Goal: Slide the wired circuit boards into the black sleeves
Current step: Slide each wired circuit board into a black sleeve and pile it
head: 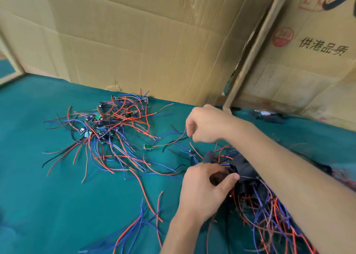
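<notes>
The left hand [202, 192] is low and near the middle of the view, its fingers [229, 178] curled around a black sleeve [244, 169] at the top of a heap of sleeved boards [269, 205]. The thumb lies along the near edge of the sleeve, and the other fingers wrap behind it, mostly hidden. The sleeve's open end faces left, with red and blue wires spilling out of it just beyond the fingertips.

The right hand [208, 124] hovers above and a little behind the left, its forearm crossing over the heap. Its fingers are bent downward and pinch a thin red wire [183, 136] that droops to the left. That wire seems to run down toward a small green circuit board [148, 147], which lies alone on the green bench [57, 196], well apart from both hands; the link cannot be traced with certainty.

Farther left sits a loose pile of bare boards [107, 122] with red, blue and black wires tangled and splayed across the bench. More loose wires [142, 221] lie in front of the left wrist. Sheets of cardboard [134, 32] stand along the back edge of the bench, the right-hand sheet carrying printed characters and a red stamp.
</notes>
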